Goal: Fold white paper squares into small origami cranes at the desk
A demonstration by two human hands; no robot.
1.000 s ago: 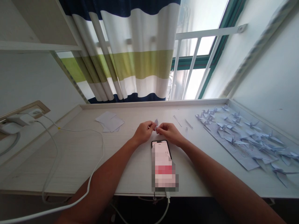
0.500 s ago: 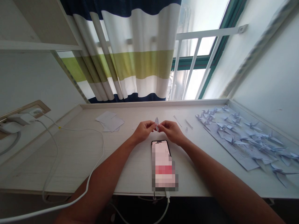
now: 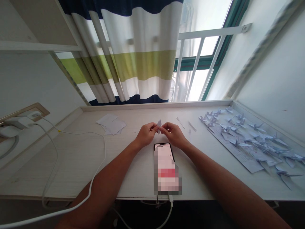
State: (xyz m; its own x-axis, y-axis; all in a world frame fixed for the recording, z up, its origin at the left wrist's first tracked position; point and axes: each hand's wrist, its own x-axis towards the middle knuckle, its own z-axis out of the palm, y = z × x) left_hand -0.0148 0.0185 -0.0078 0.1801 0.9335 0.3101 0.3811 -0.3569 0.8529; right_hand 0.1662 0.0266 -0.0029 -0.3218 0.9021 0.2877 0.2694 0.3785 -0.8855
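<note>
A small piece of folded white paper (image 3: pixel 159 124) stands upright between my hands, over the middle of the white desk (image 3: pixel 133 165). My left hand (image 3: pixel 147 133) pinches its left side between thumb and fingers. From the other side, my right hand (image 3: pixel 172 133) pinches it too, fingers curled. The paper narrows to a point at the top; its lower part is partly hidden by my fingertips. Just below my hands lies a phone (image 3: pixel 164 156), its lit screen mostly blurred out.
Flat paper squares (image 3: pixel 111 124) lie at the left. Thin paper strips (image 3: pixel 192 126) rest right of my hands. Several folded paper cranes (image 3: pixel 238 143) spread over a printed sheet (image 3: pixel 250 166) at the right. A white cable (image 3: pixel 105 146) crosses above my left forearm.
My fingers have shifted slightly around the folded paper, and more of its face shows now. The whole view has moved a little; other things lie as before.
</note>
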